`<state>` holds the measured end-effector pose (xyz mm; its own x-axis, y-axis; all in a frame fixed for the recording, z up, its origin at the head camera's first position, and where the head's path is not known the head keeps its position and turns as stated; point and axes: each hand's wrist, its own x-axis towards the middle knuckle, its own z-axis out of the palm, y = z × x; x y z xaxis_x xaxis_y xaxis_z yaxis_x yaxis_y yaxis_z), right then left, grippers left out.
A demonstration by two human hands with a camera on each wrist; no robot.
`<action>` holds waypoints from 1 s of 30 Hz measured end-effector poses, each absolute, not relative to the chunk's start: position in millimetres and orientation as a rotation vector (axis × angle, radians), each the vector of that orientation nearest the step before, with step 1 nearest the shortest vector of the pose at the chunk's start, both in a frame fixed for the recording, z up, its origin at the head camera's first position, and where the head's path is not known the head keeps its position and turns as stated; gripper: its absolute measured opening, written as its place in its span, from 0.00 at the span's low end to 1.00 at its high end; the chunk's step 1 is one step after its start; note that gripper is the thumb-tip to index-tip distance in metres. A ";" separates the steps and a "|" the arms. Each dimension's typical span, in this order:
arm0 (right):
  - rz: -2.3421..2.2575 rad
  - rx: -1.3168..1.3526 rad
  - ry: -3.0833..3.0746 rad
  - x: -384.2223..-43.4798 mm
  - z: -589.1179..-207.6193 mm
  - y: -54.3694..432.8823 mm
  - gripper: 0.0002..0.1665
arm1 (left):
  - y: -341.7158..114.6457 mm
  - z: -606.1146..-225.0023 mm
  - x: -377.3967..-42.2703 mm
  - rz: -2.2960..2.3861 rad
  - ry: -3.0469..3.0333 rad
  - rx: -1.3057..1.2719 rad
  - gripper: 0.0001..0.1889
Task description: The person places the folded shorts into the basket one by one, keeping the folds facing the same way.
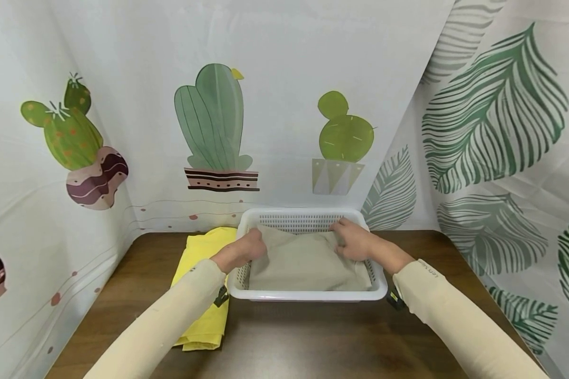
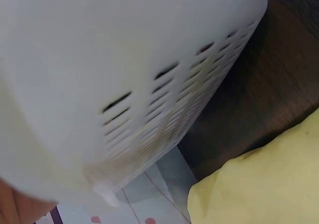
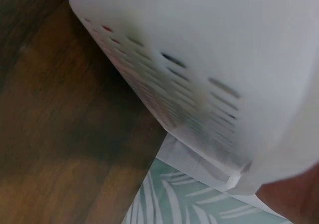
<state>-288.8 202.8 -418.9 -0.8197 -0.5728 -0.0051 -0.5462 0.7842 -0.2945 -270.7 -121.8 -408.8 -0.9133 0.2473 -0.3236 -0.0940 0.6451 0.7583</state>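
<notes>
Grey-beige fabric sheet [image 1: 308, 266] lies inside a white, perforated, rectangular plastic basket [image 1: 308, 296]. Left hand [image 1: 246, 247] pinches its far left corner, fingers curled; right hand [image 1: 356, 241] pinches the far right.

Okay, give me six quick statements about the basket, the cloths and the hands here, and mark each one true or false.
1. The gray cloth lies inside the white plastic basket. True.
2. The left hand and the right hand touch opposite sides of the gray cloth. True.
3. The yellow cloth lies on the wooden table, to the left of the basket. True.
4. Both cloths are in the basket. False: only the gray one is; the yellow one is outside it.
5. The basket's end walls are solid. False: rows of slots run through them.
6. The right hand grips the yellow cloth. False: it is at the gray cloth, at the basket's right end.
</notes>
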 end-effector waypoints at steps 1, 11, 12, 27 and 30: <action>-0.421 -0.902 2.880 -288.4 -418.9 202.8 0.31 | -121.5 -408.5 -270.5 1.164 2.468 0.125 0.23; -0.391 -0.909 2.905 -287.3 -420.8 206.9 0.33 | -119.9 -408.5 -268.0 1.130 2.503 0.144 0.19; -0.387 -0.910 2.908 -287.1 -421.1 207.4 0.33 | -119.7 -408.7 -267.9 1.126 2.505 0.145 0.18; -0.391 -0.949 2.944 -281.9 -419.5 212.8 0.31 | -116.5 -405.8 -263.0 0.958 2.600 0.238 0.28; -0.393 -0.962 2.956 -280.9 -419.1 213.3 0.30 | -115.8 -404.4 -261.3 0.910 2.620 0.253 0.30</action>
